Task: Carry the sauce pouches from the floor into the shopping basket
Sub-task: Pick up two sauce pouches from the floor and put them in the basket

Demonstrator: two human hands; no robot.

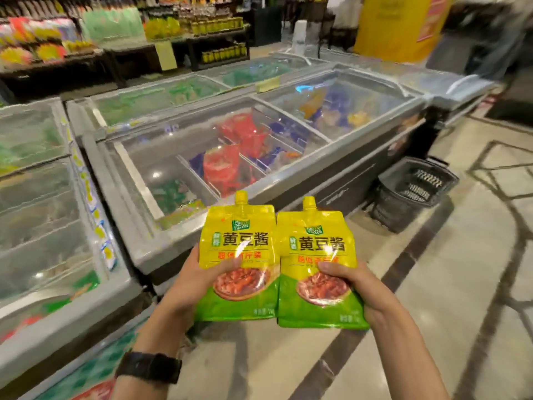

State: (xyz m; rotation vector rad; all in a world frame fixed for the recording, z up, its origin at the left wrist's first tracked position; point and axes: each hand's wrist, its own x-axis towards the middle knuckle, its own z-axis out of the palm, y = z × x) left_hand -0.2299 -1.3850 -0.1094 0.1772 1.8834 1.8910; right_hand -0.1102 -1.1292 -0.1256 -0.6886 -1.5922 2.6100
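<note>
I hold two yellow-and-green sauce pouches upright, side by side, at chest height. My left hand grips the left pouch from its left edge, thumb on the front. My right hand grips the right pouch low on its right side. Both pouches have yellow spout caps on top and their inner edges touch. A dark wire shopping basket stands on the floor ahead to the right, against the freezer's front. Its inside looks dark and I cannot tell what it holds.
A long chest freezer with glass lids runs across the left and middle, and a second freezer sits at the left. Shelves of goods line the back. Tiled floor with dark inlay lines stretches to the right toward a yellow pillar.
</note>
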